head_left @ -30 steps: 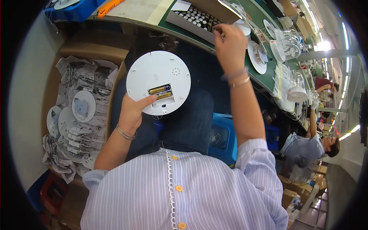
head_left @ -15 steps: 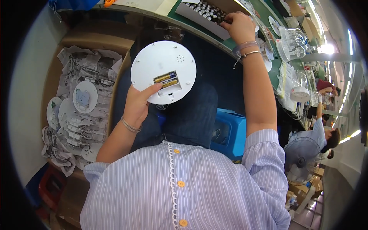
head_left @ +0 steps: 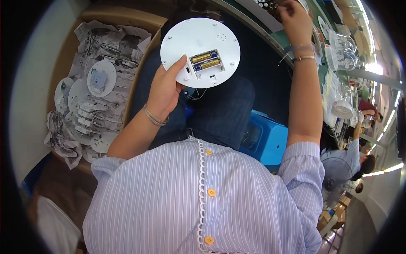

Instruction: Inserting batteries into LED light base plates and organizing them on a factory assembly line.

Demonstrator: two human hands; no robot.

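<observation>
A round white plastic disc (head_left: 177,38) is in my left hand (head_left: 167,86), gripped at its lower left rim with the thumb on its face. Its open battery compartment (head_left: 223,67) holds two yellow-and-blue batteries (head_left: 208,64) side by side. Thin wires (head_left: 198,94) hang below the disc. At the upper right, my right hand (head_left: 296,23) is at the edge of a grey box (head_left: 266,19) of upright batteries (head_left: 266,4) on the green bench. Its fingers are curled in, and what they may hold is hidden.
To my left, a cardboard box (head_left: 146,19) lined with newspaper holds several similar white discs (head_left: 111,78). A blue stool (head_left: 266,137) stands under the bench. Clear round parts (head_left: 342,55) lie along the bench at right. Another person (head_left: 344,163) sits beyond a fan. A blurred white shape (head_left: 55,224) is at lower left.
The disc has moved up and right in view, and my left thumb has slid off the batteries to beside the compartment. My right hand also sits higher and farther right. A blurred shape has appeared lower left.
</observation>
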